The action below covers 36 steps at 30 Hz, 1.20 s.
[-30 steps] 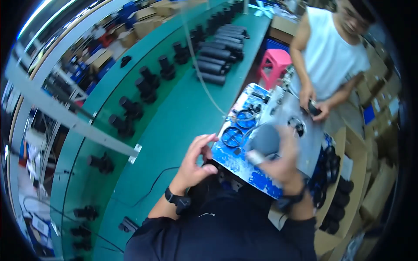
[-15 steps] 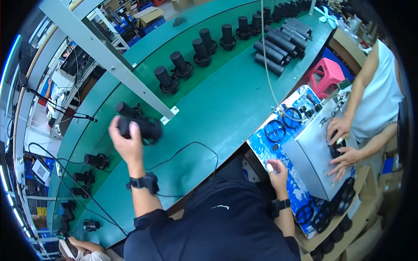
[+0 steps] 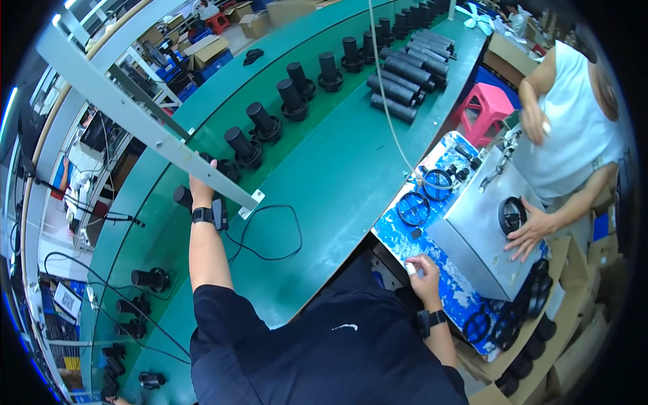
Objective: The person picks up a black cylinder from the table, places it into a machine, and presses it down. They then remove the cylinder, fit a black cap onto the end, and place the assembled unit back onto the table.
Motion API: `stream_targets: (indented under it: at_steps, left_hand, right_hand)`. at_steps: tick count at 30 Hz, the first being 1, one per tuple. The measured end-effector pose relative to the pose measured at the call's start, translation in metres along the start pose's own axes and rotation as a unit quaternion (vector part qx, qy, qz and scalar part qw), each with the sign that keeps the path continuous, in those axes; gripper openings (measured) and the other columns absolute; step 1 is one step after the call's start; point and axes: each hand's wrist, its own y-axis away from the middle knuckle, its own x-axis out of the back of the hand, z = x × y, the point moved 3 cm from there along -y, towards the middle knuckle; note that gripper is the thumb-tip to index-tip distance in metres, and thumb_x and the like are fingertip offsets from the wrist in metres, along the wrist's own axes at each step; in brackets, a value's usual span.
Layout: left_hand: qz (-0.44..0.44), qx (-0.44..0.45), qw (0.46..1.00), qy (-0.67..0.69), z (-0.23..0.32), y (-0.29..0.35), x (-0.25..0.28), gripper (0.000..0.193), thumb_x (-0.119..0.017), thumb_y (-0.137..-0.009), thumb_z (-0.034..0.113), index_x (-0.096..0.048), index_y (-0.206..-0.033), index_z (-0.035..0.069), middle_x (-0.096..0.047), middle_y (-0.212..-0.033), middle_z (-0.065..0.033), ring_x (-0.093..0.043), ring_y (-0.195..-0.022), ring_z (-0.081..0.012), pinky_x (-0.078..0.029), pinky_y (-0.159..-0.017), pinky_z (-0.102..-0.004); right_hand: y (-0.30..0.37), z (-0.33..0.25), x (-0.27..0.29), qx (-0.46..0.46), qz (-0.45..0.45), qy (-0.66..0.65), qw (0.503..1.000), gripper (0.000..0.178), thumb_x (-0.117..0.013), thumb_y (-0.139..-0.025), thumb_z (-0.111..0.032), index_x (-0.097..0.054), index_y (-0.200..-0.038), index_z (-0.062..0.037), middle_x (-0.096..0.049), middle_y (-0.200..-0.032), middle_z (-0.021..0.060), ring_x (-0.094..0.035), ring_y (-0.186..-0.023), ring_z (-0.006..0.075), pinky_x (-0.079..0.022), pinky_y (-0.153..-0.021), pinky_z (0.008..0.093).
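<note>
My left arm reaches across the green bench, and my left hand (image 3: 201, 187) is closed around a black cylindrical part with a ring-shaped base (image 3: 228, 169). A slanting metal post hides some of the fingers and the part. Close by the wrist lies another black cylinder (image 3: 182, 196). A row of similar black cylinders on round bases (image 3: 243, 147) stands along the sunken green strip. My right hand (image 3: 424, 278) hovers beside the blue, paint-worn table, fingers loosely bent and apart, with nothing in them. One of its digits has a white covering at the tip.
The metal post (image 3: 155, 138) crosses above the bench, and a thin cable (image 3: 300, 233) loops on it. Black tubes (image 3: 405, 77) are piled at the far end. On the right, a co-worker's hand (image 3: 530, 229) touches a black ring on a metal box (image 3: 466, 236). A pink stool (image 3: 487, 108) stands beyond.
My left hand has carried the black cylindrical part farther away, from over the bench to the row behind the post. The co-worker's one hand has lifted off the box. My right hand stays by the table.
</note>
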Motion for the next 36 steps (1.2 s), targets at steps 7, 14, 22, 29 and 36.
stream_targets:
  at_steps: [7,14,22,29,36]
  left_hand:
    - [-0.163,0.124,0.978,-0.044,-0.015,-0.003,0.043,0.056,-0.075,-0.100,0.025,-0.055,-0.142,-0.006,-0.062,-0.136,-0.0275,-0.062,-0.125,-0.0393,-0.050,-0.109,-0.0440]
    - [0.192,-0.059,0.933,0.300,0.184,0.107,0.058,0.030,-0.062,-0.095,0.000,-0.060,-0.125,0.000,-0.060,-0.121,-0.0156,-0.061,-0.106,-0.0274,-0.051,-0.090,-0.0384]
    - [-0.156,-0.348,0.892,0.243,0.402,-0.017,-0.181,0.045,-0.078,-0.084,0.001,-0.068,-0.127,0.011,-0.066,-0.129,-0.0123,-0.061,-0.126,-0.0359,-0.049,-0.106,-0.0485]
    - [-0.094,-0.414,0.899,0.104,0.486,-0.093,-0.316,0.060,-0.086,-0.078,0.012,-0.064,-0.135,0.016,-0.064,-0.135,-0.0062,-0.055,-0.141,-0.0300,-0.040,-0.119,-0.0561]
    - [-0.039,-0.423,0.904,-0.045,0.473,-0.105,-0.330,0.064,-0.085,-0.086,0.028,-0.059,-0.142,0.014,-0.062,-0.139,-0.0061,-0.055,-0.144,-0.0269,-0.031,-0.126,-0.0614]
  right_hand:
    - [-0.008,0.004,-0.002,0.004,-0.016,-0.007,1.000,0.008,-0.076,-0.089,0.000,-0.076,-0.097,-0.0032,-0.070,-0.085,0.0081,-0.064,-0.070,0.0172,-0.050,-0.065,0.0293]
    - [-0.012,0.006,0.002,-0.014,-0.032,-0.037,0.999,0.009,-0.076,-0.089,-0.001,-0.077,-0.098,-0.0035,-0.071,-0.086,0.0086,-0.064,-0.067,0.0177,-0.051,-0.063,0.0307]
    - [-0.008,0.009,-0.001,-0.001,-0.029,-0.012,1.000,0.011,-0.075,-0.091,-0.002,-0.078,-0.101,-0.0054,-0.071,-0.087,0.0081,-0.064,-0.066,0.0168,-0.052,-0.062,0.0305]
    - [-0.004,0.018,0.000,-0.060,-0.027,-0.008,0.998,0.018,-0.074,-0.089,0.000,-0.079,-0.104,-0.0085,-0.073,-0.091,0.0080,-0.068,-0.070,0.0181,-0.055,-0.067,0.0324]
    - [-0.010,0.014,-0.002,-0.038,-0.037,0.005,0.999,0.017,-0.075,-0.089,-0.002,-0.079,-0.105,-0.0077,-0.073,-0.090,0.0085,-0.067,-0.068,0.0177,-0.055,-0.065,0.0325]
